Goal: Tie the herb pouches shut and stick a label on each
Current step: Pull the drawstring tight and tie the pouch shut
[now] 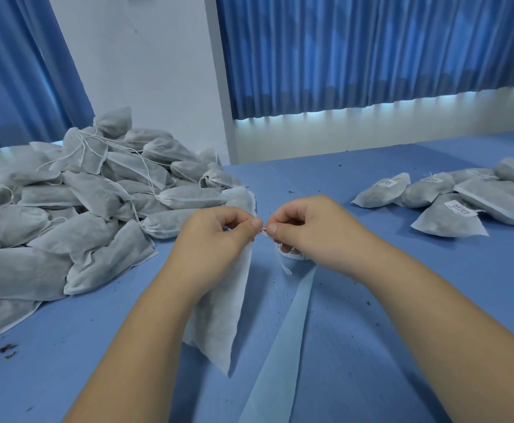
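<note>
**Head view.** The left hand and the right hand meet above the middle of the blue tabletop. The fingers of each are curled and pinch one end of the thin white drawstring. The string closes the neck of a white non-woven fabric herb pouch, which hangs below the left hand. Whether its lower corner touches the tabletop cannot be told. No label shows on this pouch, so the step in hand is judged to be tightening the knot.

Risks from here:
- **(a) Slipping:** an uneven pull may draw the short string ends out of the fingertips and leave the neck slack.
- **(b) Breaking:** a sharp pull may snap the string or tear the light fabric.
- **(c) Spilling:** a slack neck would shed herb, like the dark crumbs near the left edge.
- **(d) Dragging:** what looks like a small white roll of labels lies half hidden under the right hand. Its pale blue backing strip trails toward the near edge, where the hanging pouch could drag it.
- **(e) Mixing:** the heap of unlabelled grey-white pouches fills the far-left corner and the labelled pouches lie by the right edge. A pouch set down on the wrong side would be miscounted.
</note>
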Motion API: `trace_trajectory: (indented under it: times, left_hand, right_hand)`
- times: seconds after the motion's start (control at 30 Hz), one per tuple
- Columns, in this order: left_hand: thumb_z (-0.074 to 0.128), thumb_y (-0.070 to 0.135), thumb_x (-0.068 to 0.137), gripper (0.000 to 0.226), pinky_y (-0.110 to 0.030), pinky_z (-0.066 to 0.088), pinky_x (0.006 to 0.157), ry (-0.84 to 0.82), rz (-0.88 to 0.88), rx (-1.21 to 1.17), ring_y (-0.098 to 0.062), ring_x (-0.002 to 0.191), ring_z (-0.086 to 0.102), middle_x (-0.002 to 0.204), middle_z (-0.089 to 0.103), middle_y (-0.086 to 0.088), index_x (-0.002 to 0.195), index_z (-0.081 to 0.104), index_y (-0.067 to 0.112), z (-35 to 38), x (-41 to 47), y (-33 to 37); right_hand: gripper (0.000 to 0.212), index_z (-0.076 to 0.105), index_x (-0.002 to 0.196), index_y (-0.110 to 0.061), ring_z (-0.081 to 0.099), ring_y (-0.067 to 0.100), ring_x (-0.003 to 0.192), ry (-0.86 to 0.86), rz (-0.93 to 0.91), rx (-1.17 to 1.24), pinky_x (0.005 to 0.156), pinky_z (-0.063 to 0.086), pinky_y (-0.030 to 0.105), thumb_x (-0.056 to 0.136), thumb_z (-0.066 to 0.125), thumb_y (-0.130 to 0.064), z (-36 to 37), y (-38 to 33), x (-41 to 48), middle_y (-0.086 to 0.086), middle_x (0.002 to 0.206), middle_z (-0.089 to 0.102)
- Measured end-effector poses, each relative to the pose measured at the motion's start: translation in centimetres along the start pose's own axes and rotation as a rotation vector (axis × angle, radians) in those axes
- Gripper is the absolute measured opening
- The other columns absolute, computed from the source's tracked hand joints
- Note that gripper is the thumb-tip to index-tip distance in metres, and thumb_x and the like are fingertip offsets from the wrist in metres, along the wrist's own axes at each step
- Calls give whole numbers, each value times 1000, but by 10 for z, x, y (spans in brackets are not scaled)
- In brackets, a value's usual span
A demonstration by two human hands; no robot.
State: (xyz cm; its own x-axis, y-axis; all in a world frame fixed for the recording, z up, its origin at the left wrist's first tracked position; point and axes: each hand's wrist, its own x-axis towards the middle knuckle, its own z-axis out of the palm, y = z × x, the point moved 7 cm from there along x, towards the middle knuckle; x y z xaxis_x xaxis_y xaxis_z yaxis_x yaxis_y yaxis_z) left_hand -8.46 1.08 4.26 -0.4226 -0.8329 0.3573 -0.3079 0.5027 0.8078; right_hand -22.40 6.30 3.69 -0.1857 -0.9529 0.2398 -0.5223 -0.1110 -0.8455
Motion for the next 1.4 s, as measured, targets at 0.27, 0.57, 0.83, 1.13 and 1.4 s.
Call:
trace_trajectory:
  times: [0.27, 0.57, 0.83, 1.13, 1.4]
  left_hand:
    - [64, 31, 91, 33, -28, 34, 56, -197, -248, -251, -17, 61, 43, 68, 52, -4, 59, 67, 22, 10, -5, -13]
    - [68, 27, 88, 30, -24, 37, 47, -217, -350, -445, -14, 48, 45, 66, 51, -4, 60, 67, 17, 14, -6, -17]
    - [70, 30, 86, 32, -21, 39, 47, -133, -321, -392, -5, 45, 51, 55, 59, 8, 56, 72, 22, 11, -4, -17]
    - [73, 33, 83, 22, -24, 41, 60, -99, -256, -320, 2, 52, 57, 63, 66, 14, 61, 75, 27, 8, -3, -16]
    - [71, 32, 85, 28, -19, 41, 50, -75, -230, -295, -1, 49, 52, 58, 61, 17, 57, 72, 30, 2, -1, -17]
  right_hand:
    - [15, 70, 75, -19, 54, -4, 51, 5, -22, -32, 58, 44, 20, 88, 67, -26, 0, -1, 0, -13, 58, 62]
    - [15, 67, 68, -24, 50, -1, 51, 152, -170, -113, 51, 39, 9, 80, 69, -15, -6, -15, -3, -15, 55, 58]
    - [11, 75, 74, -22, 52, -2, 54, 134, -176, -128, 53, 40, 12, 84, 71, -25, -4, -14, -3, -14, 59, 63]
    - [17, 64, 66, -17, 47, 3, 50, 158, -130, -106, 48, 39, 15, 82, 65, -14, -9, -12, -4, -12, 55, 57]
    - [15, 63, 64, -7, 54, 11, 51, 219, -61, 272, 53, 40, 28, 79, 65, -6, -25, -6, -1, -1, 55, 56]
